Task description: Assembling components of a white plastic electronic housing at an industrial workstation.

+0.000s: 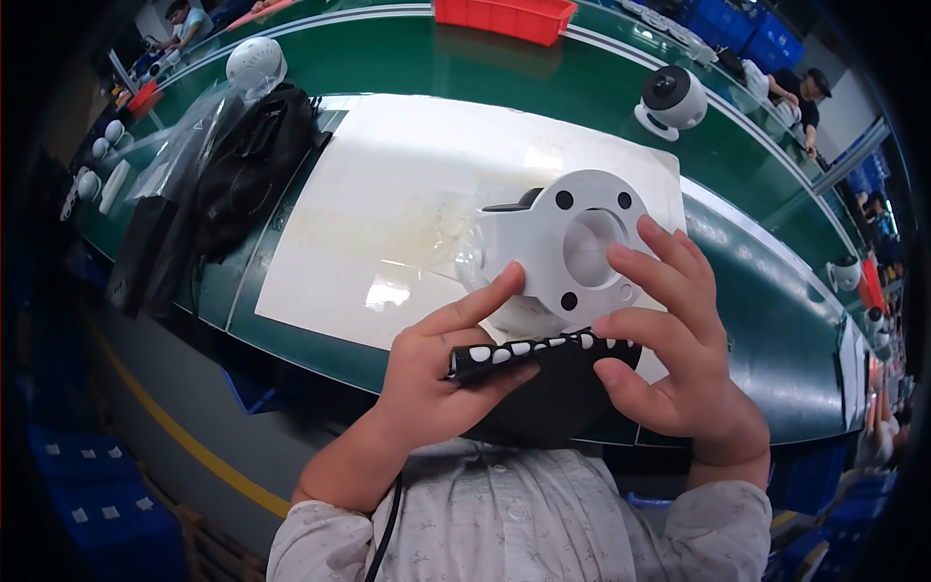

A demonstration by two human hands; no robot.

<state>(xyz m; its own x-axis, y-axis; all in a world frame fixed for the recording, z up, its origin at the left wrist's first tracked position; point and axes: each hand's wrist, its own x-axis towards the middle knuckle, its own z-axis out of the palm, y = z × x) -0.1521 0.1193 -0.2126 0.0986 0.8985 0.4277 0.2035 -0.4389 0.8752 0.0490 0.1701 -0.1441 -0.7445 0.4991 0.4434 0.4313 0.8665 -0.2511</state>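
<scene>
Head: left hand [432, 378] holds spotted strip [521, 350] (tabletop [776, 335] stretches rightward to its edge).

Two hands near me: left hand [427, 383], right hand [684, 354]. One white ring-faced device [540, 247], three black pads [563, 200] on it. One black strip [465, 365], white ovals [480, 354] hard to count. One white sheet [378, 184]. One black bag [252, 179]. Two nearer white globes [256, 64], farther ones blurred. At least two other people [189, 24].
</scene>
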